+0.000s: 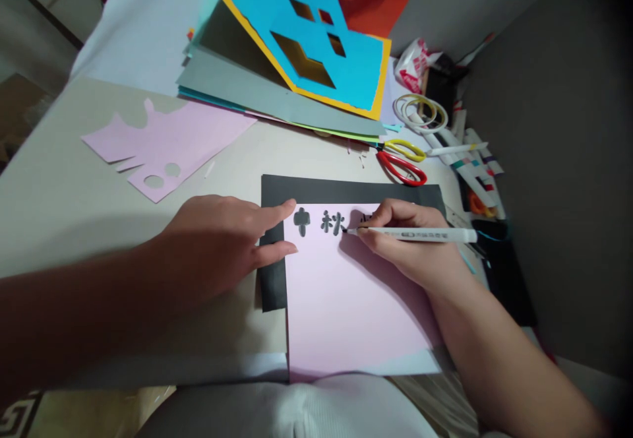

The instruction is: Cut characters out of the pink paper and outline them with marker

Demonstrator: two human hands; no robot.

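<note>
My right hand [405, 233] grips a white marker pen [425, 235], its dark tip down at the second of several thick black characters [333, 222] on a pink sheet of paper [341, 306]. Part of a further character at the right is covered by my fingers. With thumb and forefinger spread apart, my left hand [232, 240] lies at the pink sheet's upper left edge, beside the first character [301, 221]. Beneath the pink sheet a black sheet [321, 188] shows along the top and left.
Red-and-yellow-handled scissors [403, 161] lie behind the black sheet. A blue and yellow cut-out card [346, 75] stands on stacked paper [237, 88]. A cut pink scrap [153, 141] lies at left. Tape rolls [420, 113] and several markers [465, 167] crowd the right, by the wall.
</note>
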